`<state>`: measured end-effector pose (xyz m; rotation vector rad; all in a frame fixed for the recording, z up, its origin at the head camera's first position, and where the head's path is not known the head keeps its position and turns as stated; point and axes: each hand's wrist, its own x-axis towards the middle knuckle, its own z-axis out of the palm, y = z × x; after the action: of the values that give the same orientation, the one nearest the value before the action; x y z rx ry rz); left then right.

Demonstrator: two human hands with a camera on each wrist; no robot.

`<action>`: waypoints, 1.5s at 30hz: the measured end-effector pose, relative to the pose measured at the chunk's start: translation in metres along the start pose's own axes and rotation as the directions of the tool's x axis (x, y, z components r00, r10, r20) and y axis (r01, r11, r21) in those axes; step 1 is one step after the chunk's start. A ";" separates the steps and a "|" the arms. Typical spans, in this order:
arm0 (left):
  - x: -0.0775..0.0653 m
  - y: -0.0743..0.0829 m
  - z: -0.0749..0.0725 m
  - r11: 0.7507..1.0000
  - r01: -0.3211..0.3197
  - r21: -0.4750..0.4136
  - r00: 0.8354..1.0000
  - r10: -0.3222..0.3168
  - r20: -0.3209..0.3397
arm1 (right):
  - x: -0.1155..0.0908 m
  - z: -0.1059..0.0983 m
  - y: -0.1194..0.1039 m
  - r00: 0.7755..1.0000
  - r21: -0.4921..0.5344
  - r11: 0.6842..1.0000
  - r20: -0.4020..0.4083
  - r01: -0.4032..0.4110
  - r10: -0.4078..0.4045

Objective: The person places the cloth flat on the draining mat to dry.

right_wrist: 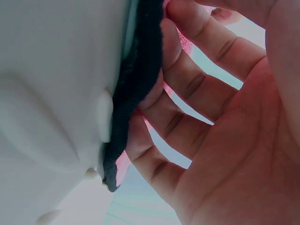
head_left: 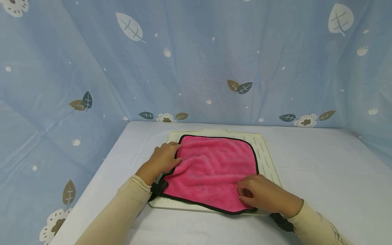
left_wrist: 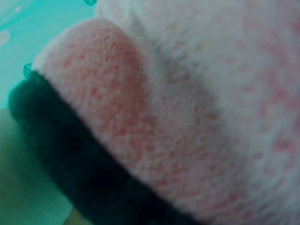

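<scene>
A pink plush cloth (head_left: pixel 211 166) with black edging lies over a pale ridged board, wrinkled towards its left side. My left hand (head_left: pixel 163 158) rests at the cloth's left edge, thumb and fingers spread apart. In the left wrist view the cloth (left_wrist: pixel 187 117) bulges close to the camera and hides the left fingers. My right hand (head_left: pixel 260 194) touches the cloth near its lower right corner. From the right wrist, the slightly bent fingers of that hand (right_wrist: pixel 215 126) meet the black edging (right_wrist: pixel 140 79); in this view no pinch is plain.
The off-white board (head_left: pixel 266 156) shows around the cloth, mostly along the top and right. It lies on a white-covered table (head_left: pixel 321 170). A blue curtain (head_left: pixel 199 61) printed with leaves and flowers stands behind and at both sides.
</scene>
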<state>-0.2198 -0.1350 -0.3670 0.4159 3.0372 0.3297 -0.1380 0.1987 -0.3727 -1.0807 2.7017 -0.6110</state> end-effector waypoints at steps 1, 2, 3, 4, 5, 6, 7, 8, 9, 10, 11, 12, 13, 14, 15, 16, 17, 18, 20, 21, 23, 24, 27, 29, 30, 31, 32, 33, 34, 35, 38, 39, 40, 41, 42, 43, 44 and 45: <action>0.000 0.000 0.000 1.000 -0.001 0.004 1.000 0.001 -0.001 | 0.000 0.000 0.000 1.000 0.001 1.000 0.001 0.000 0.000; 0.000 0.000 0.000 1.000 -0.001 0.006 1.000 0.002 -0.002 | 0.000 -0.001 0.000 1.000 0.003 1.000 0.001 0.000 0.000; 0.000 0.001 0.000 1.000 -0.002 0.006 1.000 0.002 -0.002 | 0.000 -0.001 0.000 1.000 0.007 1.000 0.003 0.001 -0.001; 0.000 0.001 0.000 1.000 -0.003 0.006 1.000 0.003 -0.002 | 0.000 -0.002 0.000 1.000 0.012 1.000 0.006 0.001 -0.001; 0.000 0.001 0.001 1.000 -0.005 0.005 1.000 0.005 -0.002 | -0.001 -0.003 0.001 1.000 0.016 1.000 0.010 0.004 -0.004; 0.000 0.002 0.001 1.000 -0.007 0.002 1.000 0.007 -0.003 | -0.001 -0.004 0.001 1.000 0.021 1.000 0.014 0.003 -0.004; 0.000 0.002 0.001 1.000 -0.010 -0.001 1.000 0.010 -0.004 | -0.002 -0.005 0.002 1.000 0.026 1.000 0.018 -0.002 0.002; 0.000 0.003 0.001 1.000 -0.012 -0.005 1.000 0.012 -0.004 | -0.003 -0.007 0.002 1.000 0.025 1.000 0.021 -0.013 0.012; 0.000 0.003 0.002 1.000 -0.015 -0.006 1.000 0.015 -0.003 | -0.004 -0.010 0.002 0.999 0.019 0.999 0.017 -0.027 0.027; 0.000 0.003 0.002 1.000 -0.018 -0.009 1.000 0.018 -0.003 | -0.004 -0.013 0.002 0.999 0.009 0.999 0.007 -0.043 0.043; 0.000 0.003 0.002 1.000 -0.020 -0.012 1.000 0.020 -0.002 | -0.004 -0.017 0.003 0.998 -0.005 0.998 -0.008 -0.061 0.061; 0.000 0.003 0.003 1.000 -0.021 -0.015 1.000 0.021 -0.002 | -0.004 -0.022 0.003 0.996 -0.019 0.996 -0.028 -0.082 0.081; 0.000 0.003 0.003 1.000 -0.021 -0.016 1.000 0.021 -0.001 | -0.003 -0.027 0.004 0.993 -0.036 0.994 -0.049 -0.104 0.103; 0.000 0.003 0.003 1.000 -0.020 -0.017 1.000 0.020 -0.001 | -0.002 -0.032 0.005 0.990 -0.054 0.991 -0.070 -0.127 0.123; 0.000 0.002 0.003 1.000 -0.018 -0.019 1.000 0.018 0.000 | 0.000 -0.037 0.007 0.986 -0.068 0.987 -0.090 -0.148 0.142; -0.001 0.002 0.004 1.000 -0.015 -0.022 1.000 0.015 0.000 | 0.003 -0.042 0.010 0.981 -0.084 0.982 -0.107 -0.169 0.160; -0.001 0.002 0.004 1.000 -0.012 -0.025 1.000 0.012 -0.001 | 0.006 -0.046 0.014 0.976 -0.097 0.977 -0.118 -0.192 0.181; -0.001 0.001 0.004 1.000 -0.009 -0.025 1.000 0.009 0.000 | 0.009 -0.050 0.018 0.971 -0.113 0.970 -0.130 -0.217 0.202; -0.002 -0.001 0.004 1.000 -0.004 -0.021 1.000 0.004 -0.001 | 0.015 -0.055 0.028 0.960 -0.145 0.955 -0.149 -0.260 0.239; -0.003 -0.001 0.005 1.000 -0.003 -0.019 1.000 0.003 -0.002 | 0.018 -0.057 0.033 0.954 -0.162 0.947 -0.162 -0.278 0.252; -0.004 -0.002 0.005 1.000 -0.008 -0.015 1.000 0.008 -0.008 | 0.023 -0.058 0.043 0.944 -0.189 0.933 -0.185 -0.306 0.272; -0.004 -0.003 0.005 1.000 -0.012 -0.012 1.000 0.012 -0.011 | 0.025 -0.059 0.047 0.941 -0.199 0.928 -0.192 -0.314 0.278; -0.005 -0.003 0.006 1.000 -0.022 -0.013 1.000 0.022 -0.020 | 0.032 -0.058 0.059 0.937 -0.213 0.920 -0.196 -0.328 0.289; -0.005 -0.004 0.006 1.000 -0.022 -0.015 1.000 0.022 -0.021 | 0.036 -0.057 0.066 0.937 -0.208 0.920 -0.182 -0.332 0.297; -0.005 -0.004 0.006 1.000 -0.022 -0.014 1.000 0.021 -0.023 | 0.039 -0.057 0.069 0.937 -0.202 0.920 -0.172 -0.335 0.303; -0.005 -0.004 0.006 1.000 -0.021 -0.013 1.000 0.021 -0.023 | 0.041 -0.056 0.072 0.936 -0.199 0.920 -0.165 -0.339 0.310; -0.004 -0.004 0.006 1.000 -0.020 -0.012 1.000 0.019 -0.025 | 0.043 -0.056 0.075 0.935 -0.191 0.919 -0.154 -0.344 0.318; -0.004 -0.004 0.006 1.000 -0.018 -0.010 1.000 0.017 -0.026 | 0.045 -0.056 0.077 0.934 -0.181 0.919 -0.144 -0.349 0.327; -0.004 -0.005 0.006 1.000 -0.018 -0.009 0.999 0.018 -0.028 | 0.047 -0.056 0.079 0.932 -0.166 0.920 -0.133 -0.356 0.337; -0.003 -0.005 0.006 1.000 -0.019 -0.009 0.999 0.019 -0.031 | 0.049 -0.055 0.081 0.930 -0.153 0.919 -0.125 -0.362 0.345; -0.003 -0.005 0.006 1.000 -0.021 -0.006 0.999 0.021 -0.036 | 0.053 -0.053 0.088 0.925 -0.108 0.921 -0.111 -0.375 0.364; -0.002 -0.005 0.006 1.000 -0.023 -0.005 0.999 0.023 -0.035 | 0.054 -0.052 0.090 0.922 -0.090 0.920 -0.108 -0.380 0.371; -0.002 -0.005 0.006 1.000 -0.025 -0.004 0.999 0.024 -0.036 | 0.055 -0.052 0.091 0.919 -0.071 0.919 -0.107 -0.387 0.379; -0.002 -0.005 0.005 1.000 -0.025 -0.001 0.999 0.025 -0.035 | 0.056 -0.051 0.093 0.916 -0.056 0.917 -0.109 -0.394 0.387; -0.002 -0.005 0.005 1.000 -0.026 0.002 0.999 0.026 -0.033 | 0.057 -0.051 0.093 0.910 -0.036 0.913 -0.108 -0.406 0.401; -0.001 -0.004 0.005 1.000 -0.026 0.004 0.999 0.027 -0.032 | 0.058 -0.051 0.094 0.902 -0.015 0.906 -0.104 -0.422 0.419; -0.001 -0.004 0.004 1.000 -0.027 0.008 0.999 0.027 -0.033 | 0.059 -0.051 0.094 0.894 0.000 0.899 -0.102 -0.438 0.436; -0.001 -0.004 0.004 1.000 -0.027 0.011 0.999 0.027 -0.033 | 0.060 -0.051 0.094 0.885 0.013 0.890 -0.102 -0.455 0.454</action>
<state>-0.2196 -0.1379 -0.3718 0.4568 3.0693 0.3256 -0.2554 0.2342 -0.3673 -0.3874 2.8970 -0.5751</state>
